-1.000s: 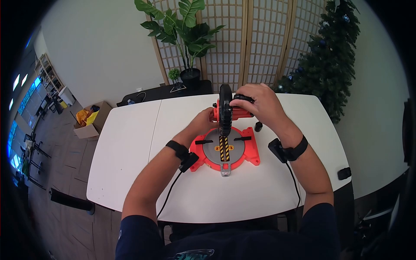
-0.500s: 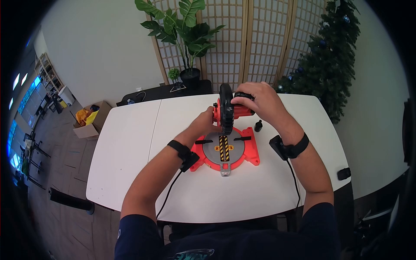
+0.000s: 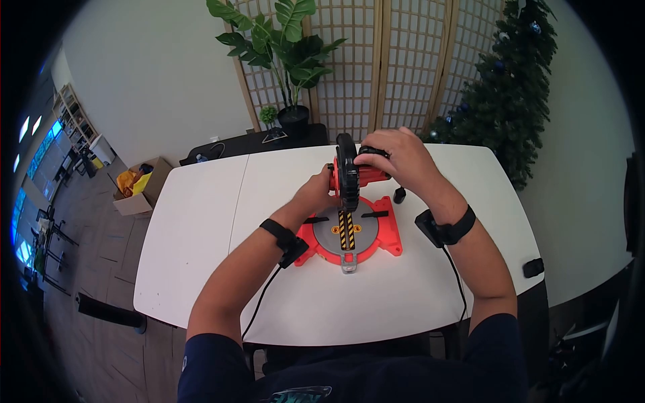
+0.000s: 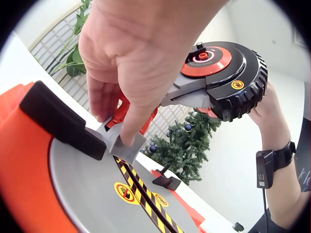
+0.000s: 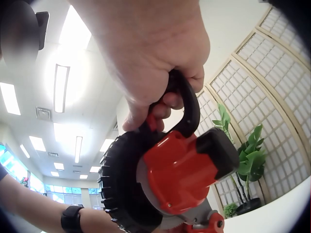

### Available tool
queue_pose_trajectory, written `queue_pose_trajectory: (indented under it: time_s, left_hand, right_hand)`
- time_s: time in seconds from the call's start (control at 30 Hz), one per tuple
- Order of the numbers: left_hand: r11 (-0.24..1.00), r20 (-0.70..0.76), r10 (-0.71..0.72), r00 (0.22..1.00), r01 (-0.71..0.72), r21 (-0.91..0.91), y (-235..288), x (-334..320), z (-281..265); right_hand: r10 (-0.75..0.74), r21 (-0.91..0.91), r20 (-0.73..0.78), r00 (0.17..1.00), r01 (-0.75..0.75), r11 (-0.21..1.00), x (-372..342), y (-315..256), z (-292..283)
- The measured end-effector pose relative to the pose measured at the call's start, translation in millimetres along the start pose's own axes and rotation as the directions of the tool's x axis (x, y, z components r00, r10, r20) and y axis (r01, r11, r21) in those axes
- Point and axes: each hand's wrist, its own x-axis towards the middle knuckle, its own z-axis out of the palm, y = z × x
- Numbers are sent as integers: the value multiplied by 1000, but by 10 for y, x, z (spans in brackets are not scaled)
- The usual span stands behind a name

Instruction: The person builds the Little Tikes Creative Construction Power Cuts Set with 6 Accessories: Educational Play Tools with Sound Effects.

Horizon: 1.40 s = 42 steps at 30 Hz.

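Observation:
A red, black and grey toy miter saw stands on the white table, its round grey turntable (image 3: 326,235) set in a red base. Its black blade guard (image 3: 347,171) is raised over the back of the turntable. My right hand (image 3: 403,158) grips the looped black handle (image 5: 192,107) on top, fingers curled through it. Low at the back, my left hand (image 3: 314,193) holds the saw's hinge support; in the left wrist view the thumb presses the grey bracket (image 4: 125,148) and the other fingers go behind it. The red motor housing (image 5: 177,170) sits below the right hand.
Two black clamps (image 4: 60,119) lie on the turntable's sides. A small black bottle (image 3: 400,195) is right of the saw. Another black object (image 3: 533,269) lies at the table's right edge. Cables (image 3: 265,302) run from both wrist cameras. A potted plant (image 3: 294,119) stands behind the table.
The saw head and right hand have shifted very slightly left since half a second ago. Both hands keep their hold, and the base stays in place.

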Motion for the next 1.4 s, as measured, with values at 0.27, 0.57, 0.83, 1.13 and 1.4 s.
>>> queue_pose_trajectory:
  time_s: [0.27, 0.57, 0.83, 1.13, 1.4]
  left_hand:
    - [994, -95, 71, 993, -62, 93, -165, -25, 10]
    - [998, -103, -26, 994, 32, 57, -65, -135, -93]
    - [987, -89, 160, 983, -159, 18, 140, -280, -244]
    - [988, -60, 151, 987, -150, 21, 30, -252, -151]
    - [965, -101, 202, 974, -180, 192, 45, -295, -173]
  right_hand:
    - [-29, 7, 16, 999, 29, 1000, -5, 35, -8]
    - [-49, 10, 30, 998, 49, 999, 6, 67, 47]
    - [-49, -8, 89, 995, 49, 999, 11, 24, 16]
    - [-78, 0, 158, 984, 79, 997, -35, -18, 33]
    - [-78, 12, 184, 980, 77, 997, -47, -25, 33]
